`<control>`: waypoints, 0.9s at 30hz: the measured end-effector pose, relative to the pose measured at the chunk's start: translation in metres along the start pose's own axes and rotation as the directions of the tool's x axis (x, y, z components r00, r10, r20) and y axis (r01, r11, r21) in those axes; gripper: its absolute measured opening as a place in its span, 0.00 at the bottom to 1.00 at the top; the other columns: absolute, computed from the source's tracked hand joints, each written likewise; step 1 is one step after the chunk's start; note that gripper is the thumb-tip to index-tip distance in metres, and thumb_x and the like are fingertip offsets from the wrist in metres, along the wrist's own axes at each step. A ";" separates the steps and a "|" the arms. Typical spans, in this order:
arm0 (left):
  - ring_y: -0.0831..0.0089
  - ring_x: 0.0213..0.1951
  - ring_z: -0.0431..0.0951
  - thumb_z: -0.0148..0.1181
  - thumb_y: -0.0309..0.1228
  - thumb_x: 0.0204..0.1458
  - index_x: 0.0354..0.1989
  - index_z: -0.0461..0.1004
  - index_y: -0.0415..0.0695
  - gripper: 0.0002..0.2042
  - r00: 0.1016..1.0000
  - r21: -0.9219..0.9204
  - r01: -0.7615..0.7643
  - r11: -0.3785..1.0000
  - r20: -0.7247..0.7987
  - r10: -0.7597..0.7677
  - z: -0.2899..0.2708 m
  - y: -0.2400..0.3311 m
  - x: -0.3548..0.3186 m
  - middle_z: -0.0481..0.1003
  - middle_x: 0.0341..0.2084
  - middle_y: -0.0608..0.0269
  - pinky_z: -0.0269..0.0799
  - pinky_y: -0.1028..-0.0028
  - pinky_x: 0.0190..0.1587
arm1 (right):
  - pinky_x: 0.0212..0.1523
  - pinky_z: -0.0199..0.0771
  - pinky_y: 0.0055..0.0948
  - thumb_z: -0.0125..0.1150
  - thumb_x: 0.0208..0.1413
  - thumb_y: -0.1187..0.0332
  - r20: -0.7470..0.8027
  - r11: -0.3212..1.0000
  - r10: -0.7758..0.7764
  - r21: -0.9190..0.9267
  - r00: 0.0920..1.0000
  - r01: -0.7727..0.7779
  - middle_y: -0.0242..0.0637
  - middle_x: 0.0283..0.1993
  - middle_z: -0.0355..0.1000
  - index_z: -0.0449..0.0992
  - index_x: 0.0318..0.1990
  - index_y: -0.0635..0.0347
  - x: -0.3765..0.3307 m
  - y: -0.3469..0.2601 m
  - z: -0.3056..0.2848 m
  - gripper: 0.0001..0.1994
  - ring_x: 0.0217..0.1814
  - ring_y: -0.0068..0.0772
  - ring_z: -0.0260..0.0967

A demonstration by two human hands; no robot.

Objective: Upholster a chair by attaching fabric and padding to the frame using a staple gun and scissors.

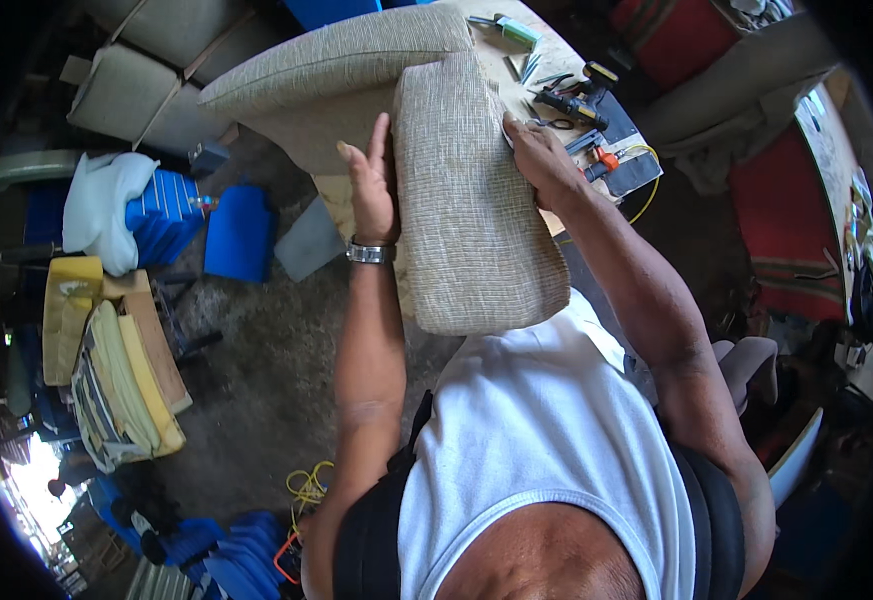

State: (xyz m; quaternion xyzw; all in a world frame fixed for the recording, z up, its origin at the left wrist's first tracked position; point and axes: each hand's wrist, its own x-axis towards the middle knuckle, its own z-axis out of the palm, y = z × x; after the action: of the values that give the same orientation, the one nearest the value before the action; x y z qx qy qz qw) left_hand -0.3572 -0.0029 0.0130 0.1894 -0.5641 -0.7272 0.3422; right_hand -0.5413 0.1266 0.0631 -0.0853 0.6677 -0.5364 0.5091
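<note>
A long upholstered armrest [482,200] in beige woven fabric stands in front of me, its near end close to my white shirt. My left hand [372,190] lies along its left side with the fingers stretched out and the thumb apart. A metal watch is on that wrist. At the upper right edge, the fingers of my right hand [545,165] are closed together on the fabric; their tips are partly hidden. Behind the armrest, a wider upholstered piece [347,55] in matching fabric extends to the left.
On the wooden table [547,25] are a green-handled tool [517,30], a black-and-yellow power tool [592,85] and an orange-and-black air tool [605,162] with a yellow hose. Blue panels [241,232] and stacked foam [122,385] stand to the left. Red upholstery [787,225] is at right.
</note>
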 end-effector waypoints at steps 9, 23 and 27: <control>0.57 0.75 0.36 0.22 0.66 0.61 0.74 0.41 0.37 0.45 0.959 0.445 -0.251 0.860 0.238 0.156 0.008 0.005 -0.001 0.38 0.75 0.49 0.28 0.59 0.74 | 0.51 0.71 0.40 0.43 0.67 0.45 -0.107 0.876 -0.352 -0.388 0.930 0.286 0.56 0.41 0.77 0.75 0.48 0.72 0.028 0.040 -0.003 0.31 0.47 0.45 0.76; 0.48 0.75 0.34 0.26 0.54 0.68 0.71 0.53 0.36 0.35 0.943 0.358 -0.262 0.896 0.292 0.159 -0.011 0.002 0.069 0.43 0.74 0.49 0.29 0.52 0.73 | 0.46 0.70 0.31 0.44 0.69 0.48 -0.063 0.931 -0.343 -0.157 0.937 0.330 0.43 0.39 0.77 0.75 0.48 0.70 0.018 0.051 0.004 0.28 0.43 0.30 0.72; 0.54 0.75 0.42 0.25 0.63 0.63 0.72 0.54 0.40 0.41 0.939 0.829 -0.338 0.446 0.330 0.098 0.011 0.016 0.073 0.47 0.74 0.51 0.32 0.51 0.74 | 0.48 0.70 0.29 0.43 0.69 0.47 -0.057 0.926 -0.322 -0.227 0.945 0.302 0.40 0.44 0.77 0.73 0.53 0.71 0.024 0.052 0.002 0.29 0.44 0.28 0.72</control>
State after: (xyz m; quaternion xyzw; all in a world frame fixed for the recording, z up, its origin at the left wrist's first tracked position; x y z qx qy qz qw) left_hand -0.4101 -0.0492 0.0394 0.1755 -0.9109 -0.3025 0.2191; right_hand -0.5289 0.1304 0.0075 -0.2201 0.7227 -0.5384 0.3734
